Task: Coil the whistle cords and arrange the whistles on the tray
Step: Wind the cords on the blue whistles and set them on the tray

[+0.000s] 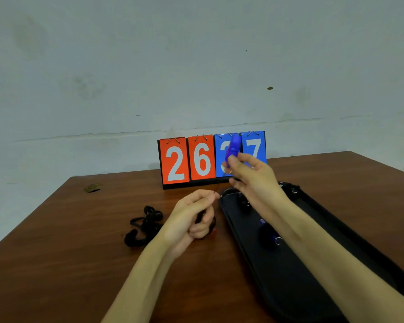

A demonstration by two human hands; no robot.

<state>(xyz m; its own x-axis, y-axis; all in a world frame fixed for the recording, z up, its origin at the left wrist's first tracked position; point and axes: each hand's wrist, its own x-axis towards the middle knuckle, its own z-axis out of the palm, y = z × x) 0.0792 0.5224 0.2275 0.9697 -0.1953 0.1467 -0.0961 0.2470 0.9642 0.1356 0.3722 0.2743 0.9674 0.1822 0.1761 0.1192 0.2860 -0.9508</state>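
Observation:
My right hand (250,176) is raised above the far end of the long black tray (289,276) and pinches a blurred purple whistle (233,148). To the left of the tray, my left hand (194,217) is closed around a black cord (200,216), apparently that whistle's, with a thin end showing at my fingertips. On the tray lie a blue whistle with a metal ring (269,235) and a dark coiled bundle (244,205), both partly hidden by my right forearm. A loose tangle of black cords (142,227) lies on the table left of my left hand.
A flip scoreboard (189,162) showing 2 6 in orange and blue cards stands at the back of the brown wooden table (68,264), right behind my right hand. A small dark mark or hole (91,188) sits near the table's far left edge. A pale wall is behind.

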